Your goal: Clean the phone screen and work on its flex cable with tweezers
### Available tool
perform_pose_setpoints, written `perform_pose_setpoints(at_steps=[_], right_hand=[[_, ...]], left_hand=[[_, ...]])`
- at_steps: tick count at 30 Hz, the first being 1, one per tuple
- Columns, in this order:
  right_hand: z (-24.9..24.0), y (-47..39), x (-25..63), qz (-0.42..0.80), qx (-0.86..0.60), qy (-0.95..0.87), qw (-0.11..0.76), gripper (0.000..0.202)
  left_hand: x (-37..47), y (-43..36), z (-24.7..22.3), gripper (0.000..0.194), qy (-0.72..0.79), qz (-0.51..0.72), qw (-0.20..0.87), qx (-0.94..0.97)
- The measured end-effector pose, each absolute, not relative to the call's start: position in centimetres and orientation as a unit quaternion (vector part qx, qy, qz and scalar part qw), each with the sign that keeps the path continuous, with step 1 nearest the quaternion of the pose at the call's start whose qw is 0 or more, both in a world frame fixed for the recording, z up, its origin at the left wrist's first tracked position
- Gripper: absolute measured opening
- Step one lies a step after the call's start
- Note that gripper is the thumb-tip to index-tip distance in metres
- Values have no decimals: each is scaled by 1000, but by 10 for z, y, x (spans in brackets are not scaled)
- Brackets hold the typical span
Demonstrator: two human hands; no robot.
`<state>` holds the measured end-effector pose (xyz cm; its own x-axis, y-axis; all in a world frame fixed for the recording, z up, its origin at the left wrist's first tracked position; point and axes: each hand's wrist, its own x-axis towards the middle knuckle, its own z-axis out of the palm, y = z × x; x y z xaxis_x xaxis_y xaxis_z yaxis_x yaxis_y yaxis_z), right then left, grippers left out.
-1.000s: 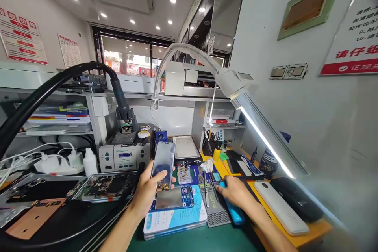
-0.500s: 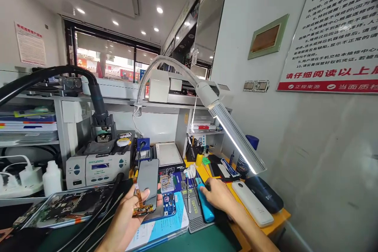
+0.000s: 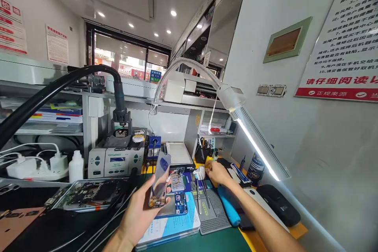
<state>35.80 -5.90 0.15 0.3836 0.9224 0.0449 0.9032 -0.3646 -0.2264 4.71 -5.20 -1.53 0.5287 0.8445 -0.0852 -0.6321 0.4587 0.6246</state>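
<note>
My left hand [image 3: 141, 204] holds a phone screen [image 3: 162, 169] tilted upright, its fingers closed round the lower edges. A small flex cable with gold parts [image 3: 156, 202] shows at the screen's bottom. Behind it, an opened phone body [image 3: 178, 204] with a blue circuit board lies on a light blue and white box [image 3: 189, 220]. My right hand [image 3: 217, 173] reaches to the back right, fingers curled on a small yellow bottle [image 3: 208, 158] whose lower part they cover. Beneath my right forearm lies a cyan cylindrical tool [image 3: 229, 206].
Tweezers [image 3: 198, 197] rest on a grey perforated mat [image 3: 217, 220]. A lamp [image 3: 256, 141] hangs low over the right side. A soldering station [image 3: 116, 161] and an opened tablet-like device [image 3: 94, 195] stand left, with cables near my left arm. A black case [image 3: 279, 204] lies right.
My right hand has moved from the cyan tool farther back to the yellow bottle. The phone screen has turned in my left hand, and the view has swung left.
</note>
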Motion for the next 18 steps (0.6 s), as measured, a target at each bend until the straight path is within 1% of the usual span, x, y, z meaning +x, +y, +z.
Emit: perform_pose_setpoints(at_steps=[4,8,12,18], right_hand=[[-5,-35,346,70,-829,-546,100,31],[-8,-32,343,74,-834,-532,124,31],[-4,-36,351,90,-834,-513,182,30],[5,-39,365,164,-812,-476,296,29]], left_hand=[[46,-54,-13,35,190,450,819,301],[45,-55,-11,33,185,449,816,313],[45,-55,-10,40,177,438,828,302],[46,-52,-12,41,177,439,830,297]])
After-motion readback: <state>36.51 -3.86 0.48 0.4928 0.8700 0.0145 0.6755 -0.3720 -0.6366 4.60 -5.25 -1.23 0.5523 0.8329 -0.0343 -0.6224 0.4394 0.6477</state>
